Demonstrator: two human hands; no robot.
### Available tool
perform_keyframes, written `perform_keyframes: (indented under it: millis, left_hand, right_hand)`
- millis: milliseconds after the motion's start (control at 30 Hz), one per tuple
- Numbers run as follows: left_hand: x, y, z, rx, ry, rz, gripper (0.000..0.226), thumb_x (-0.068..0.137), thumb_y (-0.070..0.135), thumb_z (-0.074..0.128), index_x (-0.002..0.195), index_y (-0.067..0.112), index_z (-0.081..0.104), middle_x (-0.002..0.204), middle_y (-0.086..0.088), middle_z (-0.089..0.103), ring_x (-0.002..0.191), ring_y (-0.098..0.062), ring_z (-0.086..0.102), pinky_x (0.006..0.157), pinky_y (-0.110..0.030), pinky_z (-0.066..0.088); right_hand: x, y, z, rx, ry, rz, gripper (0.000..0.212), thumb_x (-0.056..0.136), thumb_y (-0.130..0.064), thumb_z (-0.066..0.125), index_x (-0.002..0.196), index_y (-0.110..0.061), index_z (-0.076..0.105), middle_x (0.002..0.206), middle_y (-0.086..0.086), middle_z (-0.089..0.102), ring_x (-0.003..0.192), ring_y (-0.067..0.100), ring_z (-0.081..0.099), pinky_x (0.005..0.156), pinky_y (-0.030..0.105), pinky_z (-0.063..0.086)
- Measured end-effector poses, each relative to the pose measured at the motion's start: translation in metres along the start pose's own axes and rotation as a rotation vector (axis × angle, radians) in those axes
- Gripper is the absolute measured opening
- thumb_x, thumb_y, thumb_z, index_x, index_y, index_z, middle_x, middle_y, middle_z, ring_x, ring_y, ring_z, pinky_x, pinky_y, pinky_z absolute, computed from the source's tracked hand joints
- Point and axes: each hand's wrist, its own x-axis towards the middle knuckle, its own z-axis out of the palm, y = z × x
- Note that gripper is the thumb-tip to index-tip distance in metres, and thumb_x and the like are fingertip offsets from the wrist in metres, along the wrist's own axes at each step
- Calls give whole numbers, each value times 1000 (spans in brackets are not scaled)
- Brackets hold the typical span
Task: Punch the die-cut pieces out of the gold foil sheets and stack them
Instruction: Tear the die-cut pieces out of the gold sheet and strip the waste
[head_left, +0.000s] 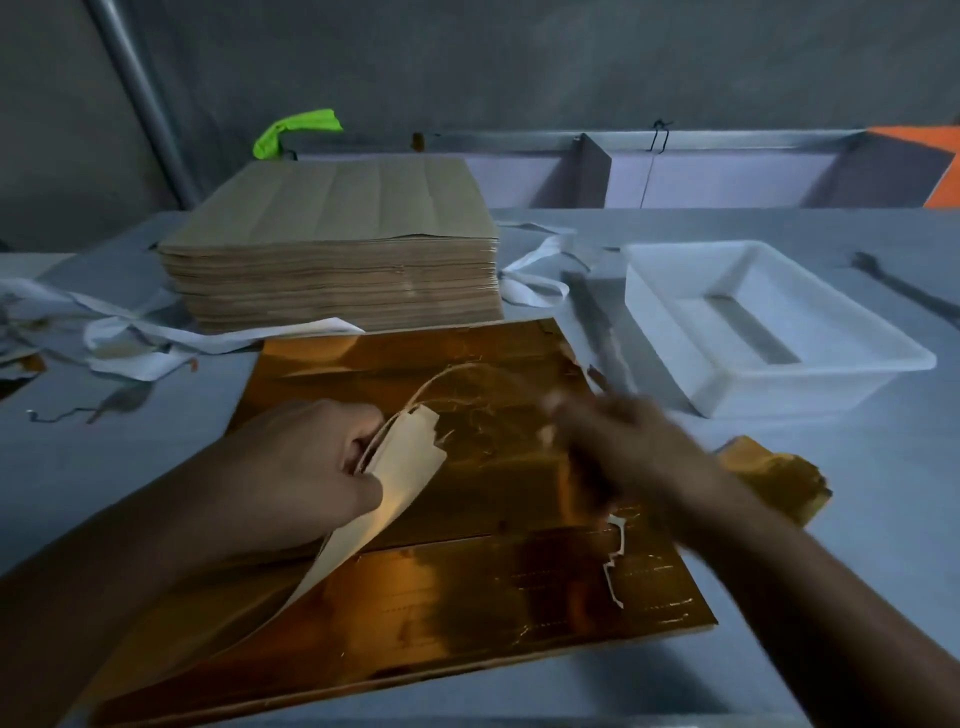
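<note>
The gold foil sheet (415, 582) lies flat on the tabletop (857, 519). The left hand (306, 462) pinches a torn strip (384, 493) (pale underside up); the right hand (618, 441) is blurred, its grip unreadable.

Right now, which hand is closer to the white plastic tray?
The right hand, blurred, is over the gold foil sheet near the tray. The left hand grips a peeled strip farther away.

right hand (618, 447) motion-blurred, grip unreadable
</note>
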Motion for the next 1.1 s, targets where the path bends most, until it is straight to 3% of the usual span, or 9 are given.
perform_keyframes:
  millis: [100,300,400,467,533,667,767,867,1100]
  left_hand:
    - [-2,6,4,-12,-36,38,17,80,30,72,75,34,57,67,14,62,63,-6,60,52,-22,42]
    - [-8,10,7,1,34,46,22,84,27,71,79,36,51,69,8,59,61,-8,56,50,-18,35]
    - [-8,6,1,-45,74,55,24,83,25,71,77,36,51,65,7,56,58,-8,53,51,-22,37]
    - [-8,5,-3,-69,100,71,23,82,25,71,73,34,52,61,5,56,55,-7,52,51,-24,37]
    - [-7,4,-7,-83,116,81,22,79,25,72,70,33,53,60,6,57,53,-6,53,51,-25,37]
    - [-6,5,-14,-114,132,92,22,78,25,72,70,34,54,66,22,60,58,2,56,51,-22,36]
    - [-7,6,-20,-109,139,99,22,78,24,71,70,34,53,64,26,59,57,6,55,49,-16,32]
    - [-8,7,-24,-117,142,107,22,77,22,71,70,33,54,63,21,61,52,2,54,50,-21,34]
    - [-11,22,-27,-110,132,122,24,80,18,72,76,34,54,59,22,60,48,3,54,43,-15,34]
  right_hand:
    - [-27,4,44,-18,-446,87,50,67,-77,66,90,-33,69,90,-4,75,79,14,73,67,27,59]
    - [-24,14,49,404,339,33,31,98,-49,47,87,-22,59,79,6,60,70,21,62,55,32,50]
    - [-35,12,31,385,625,-233,38,102,-43,44,82,-12,52,68,9,46,60,19,44,56,36,37]
    - [-53,8,33,249,646,-533,45,99,-47,47,71,-12,48,59,10,41,53,16,40,49,29,35]
    - [-68,2,42,85,363,-633,47,94,-57,48,66,-18,52,52,1,45,46,7,43,44,23,36]
    - [-58,9,78,-210,-278,-9,31,91,-63,49,96,-38,67,85,-10,71,79,5,69,80,34,58]
    - [-31,17,94,274,-319,392,30,97,-35,60,123,-22,60,104,7,74,94,21,73,82,33,60]
    - [-6,17,100,678,-262,450,39,91,-33,67,124,-16,56,112,15,70,88,25,74,68,29,59]
    - [33,3,106,859,-106,371,39,90,-32,70,123,-16,57,120,16,64,86,27,70,65,31,59]
